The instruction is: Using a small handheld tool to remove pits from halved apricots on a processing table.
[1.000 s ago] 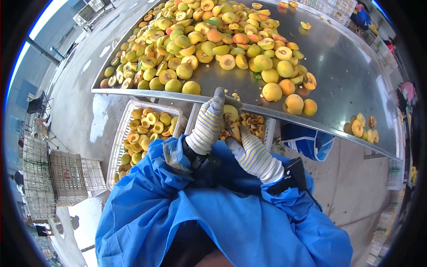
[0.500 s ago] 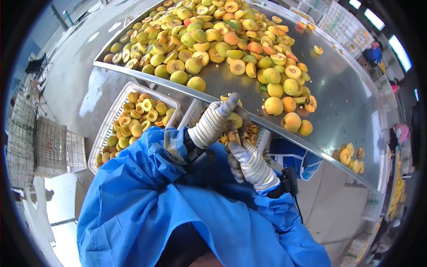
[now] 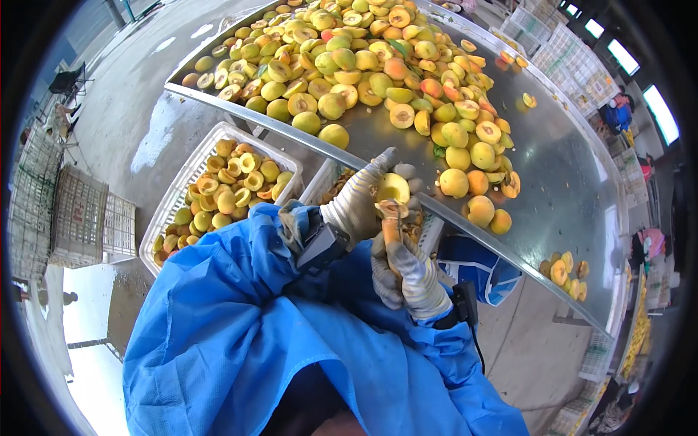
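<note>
My left hand [image 3: 366,195], in a striped knit glove with grey fingers, is closed round a yellow peach half [image 3: 393,188], its hollow cut side turned up. Just below it, my right hand [image 3: 408,275], gloved alike, is closed on a short tool [image 3: 391,231] of light brown colour. Brownish pulp or a pit sits at the tool's upper end, close against the peach half; its exact shape is hard to make out. Both hands are over the near edge of the metal table [image 3: 560,182], where many cut peaches [image 3: 342,58] are heaped.
A white crate [image 3: 211,131] of hollowed peach halves stands left of my arms. Another crate [image 3: 320,182] is partly hidden below my hands. A blue-and-white bag [image 3: 480,269] is under the table edge. Several peach pieces [image 3: 566,272] lie at the table's right corner.
The peach half has turned so its hollow face shows, with my left fingers spread further round it. The tool's end has risen to the fruit with brownish matter on it. The view has shifted slightly.
</note>
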A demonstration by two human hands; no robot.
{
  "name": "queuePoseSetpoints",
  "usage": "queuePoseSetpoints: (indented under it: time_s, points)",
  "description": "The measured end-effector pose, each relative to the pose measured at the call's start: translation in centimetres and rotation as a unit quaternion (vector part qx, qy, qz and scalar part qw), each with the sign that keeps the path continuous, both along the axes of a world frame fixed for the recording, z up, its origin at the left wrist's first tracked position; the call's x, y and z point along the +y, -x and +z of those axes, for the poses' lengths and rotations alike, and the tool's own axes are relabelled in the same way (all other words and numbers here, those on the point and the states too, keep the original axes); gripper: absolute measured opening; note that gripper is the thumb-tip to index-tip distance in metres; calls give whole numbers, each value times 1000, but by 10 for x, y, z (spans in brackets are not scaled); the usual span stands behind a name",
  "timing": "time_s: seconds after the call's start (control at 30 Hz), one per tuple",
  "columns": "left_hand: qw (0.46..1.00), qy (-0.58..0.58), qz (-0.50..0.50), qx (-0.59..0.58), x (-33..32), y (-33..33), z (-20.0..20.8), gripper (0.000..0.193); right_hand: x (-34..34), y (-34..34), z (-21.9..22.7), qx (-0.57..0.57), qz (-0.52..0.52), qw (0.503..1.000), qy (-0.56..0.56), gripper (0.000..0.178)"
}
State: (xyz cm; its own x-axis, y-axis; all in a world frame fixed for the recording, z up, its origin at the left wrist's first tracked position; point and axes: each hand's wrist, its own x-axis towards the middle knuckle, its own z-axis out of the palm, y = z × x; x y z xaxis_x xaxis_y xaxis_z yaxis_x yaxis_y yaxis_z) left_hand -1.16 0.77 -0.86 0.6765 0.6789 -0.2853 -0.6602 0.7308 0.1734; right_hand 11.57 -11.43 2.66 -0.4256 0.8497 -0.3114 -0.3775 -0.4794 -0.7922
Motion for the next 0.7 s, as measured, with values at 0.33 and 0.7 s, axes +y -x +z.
queuePoseSetpoints:
  time_s: [0.33,0.7]
  points:
    - [848,-313,184,386,-3,98,15,47,9,-47,-50,-627,-3,682,-376,67]
    - [257,-463,193,826,94,169,8,37,14,-43,-42,-571,-42,750,-330,51]
